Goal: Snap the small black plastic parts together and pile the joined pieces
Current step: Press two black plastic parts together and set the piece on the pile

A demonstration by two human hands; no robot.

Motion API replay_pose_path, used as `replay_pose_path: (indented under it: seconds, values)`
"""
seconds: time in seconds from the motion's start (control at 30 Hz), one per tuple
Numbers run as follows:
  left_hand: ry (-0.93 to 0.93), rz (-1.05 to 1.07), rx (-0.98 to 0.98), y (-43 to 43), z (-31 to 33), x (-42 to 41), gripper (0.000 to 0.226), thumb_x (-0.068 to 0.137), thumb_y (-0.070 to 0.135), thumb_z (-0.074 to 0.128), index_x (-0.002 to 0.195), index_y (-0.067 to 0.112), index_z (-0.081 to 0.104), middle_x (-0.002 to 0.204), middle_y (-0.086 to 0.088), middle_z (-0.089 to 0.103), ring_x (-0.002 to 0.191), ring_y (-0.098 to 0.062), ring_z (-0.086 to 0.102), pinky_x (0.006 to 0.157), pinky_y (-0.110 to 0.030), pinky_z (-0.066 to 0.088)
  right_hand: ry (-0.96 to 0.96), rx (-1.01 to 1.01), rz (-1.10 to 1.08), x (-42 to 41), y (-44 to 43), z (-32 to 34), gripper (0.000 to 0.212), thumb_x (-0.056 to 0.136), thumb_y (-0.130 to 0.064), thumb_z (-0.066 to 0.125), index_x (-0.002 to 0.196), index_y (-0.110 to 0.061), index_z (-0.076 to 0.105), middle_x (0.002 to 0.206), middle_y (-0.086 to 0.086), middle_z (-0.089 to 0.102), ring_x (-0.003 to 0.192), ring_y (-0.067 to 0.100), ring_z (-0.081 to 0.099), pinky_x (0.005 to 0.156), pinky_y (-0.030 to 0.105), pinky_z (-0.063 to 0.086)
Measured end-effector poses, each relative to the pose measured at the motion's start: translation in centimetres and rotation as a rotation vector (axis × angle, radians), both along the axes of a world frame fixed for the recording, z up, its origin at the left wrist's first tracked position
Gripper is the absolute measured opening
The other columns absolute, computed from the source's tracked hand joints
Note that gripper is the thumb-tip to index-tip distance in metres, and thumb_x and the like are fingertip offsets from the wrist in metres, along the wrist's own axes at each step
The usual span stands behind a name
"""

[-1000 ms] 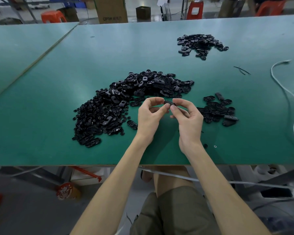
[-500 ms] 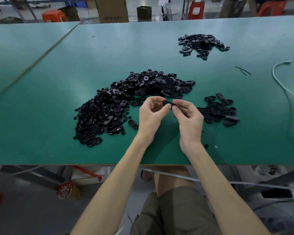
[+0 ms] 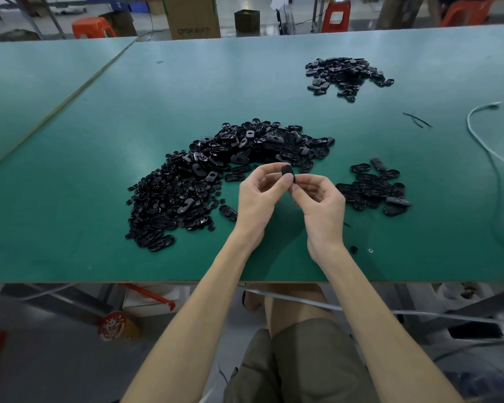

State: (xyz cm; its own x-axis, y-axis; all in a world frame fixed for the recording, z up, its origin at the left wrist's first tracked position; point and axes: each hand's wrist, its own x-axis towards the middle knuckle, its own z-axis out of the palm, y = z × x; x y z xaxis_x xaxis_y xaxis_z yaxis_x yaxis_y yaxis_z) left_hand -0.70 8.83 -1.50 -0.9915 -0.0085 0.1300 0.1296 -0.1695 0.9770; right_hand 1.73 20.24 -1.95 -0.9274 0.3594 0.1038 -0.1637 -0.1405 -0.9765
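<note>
left hand (image 3: 259, 196) — raised above the desk (image 3: 99, 242), thumb and forefinger pinching a small black part (image 3: 287, 171) | right hand (image 3: 320, 202) — fingers curled, pinching the same part | both forearms bare, crossing the desk's near edge

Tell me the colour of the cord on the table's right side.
The cord is white; head view.

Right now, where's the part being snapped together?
Head view, centre: the black part is pinched between the left hand and right hand, held over the table in front of the large pile, with the small pile to its right.
</note>
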Motion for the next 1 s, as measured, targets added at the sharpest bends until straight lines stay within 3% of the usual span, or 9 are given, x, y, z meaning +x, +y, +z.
replay_pose_path:
  seconds: [0.27,0.5,0.67,0.8,1.0]
  values:
    - [0.067,-0.01,-0.022,0.01,0.29,0.16,0.024,0.097,0.003,0.067,0.11,0.02,0.077,0.097,0.0,0.072,0.089,-0.009,0.069,0.079,-0.018,0.052,-0.007,-0.009,-0.027,0.1,-0.18,0.17,0.007,0.095,-0.009,0.073,0.096,-0.016,0.073,0.088,-0.005,0.076,0.082,0.006,0.069,0.068,0.02,0.053]
    - [0.075,-0.054,-0.03,0.02,-0.19,0.07,0.019,0.09,0.006,0.077,0.108,0.003,0.074,0.098,-0.011,0.077,0.088,-0.017,0.073,0.082,-0.025,0.056,-0.008,-0.018,-0.059,0.33,-0.11,0.42,0.005,0.099,-0.016,0.069,0.098,-0.019,0.073,0.081,-0.009,0.075,0.072,0.002,0.066,0.065,0.016,0.052]
    - [0.074,-0.091,0.001,0.01,-0.15,0.04,0.018,0.09,0.004,0.077,0.107,0.005,0.077,0.102,-0.01,0.079,0.093,-0.024,0.076,0.088,-0.031,0.059,-0.016,-0.032,-0.084,0.29,-0.12,0.52,0.005,0.1,-0.014,0.069,0.1,-0.012,0.073,0.086,0.001,0.075,0.073,0.004,0.065,0.067,0.017,0.052]
    - [0.061,-0.088,0.004,0.1,-0.2,0.12,0.018,0.09,0.005,0.076,0.107,0.005,0.078,0.102,-0.01,0.079,0.094,-0.024,0.076,0.091,-0.034,0.06,-0.033,-0.048,-0.101,0.25,-0.11,0.46,0.006,0.1,-0.015,0.069,0.097,-0.011,0.072,0.081,-0.004,0.074,0.073,0.003,0.067,0.07,0.019,0.053]
    - [0.043,-0.074,0.003,0.19,-0.05,0.23,0.017,0.09,0.002,0.075,0.106,0.003,0.078,0.099,-0.009,0.079,0.09,-0.02,0.076,0.083,-0.027,0.058,-0.038,-0.041,-0.094,0.3,-0.07,0.48,0.009,0.1,-0.016,0.069,0.092,-0.013,0.071,0.076,-0.009,0.073,0.07,0.003,0.064,0.069,0.018,0.053]
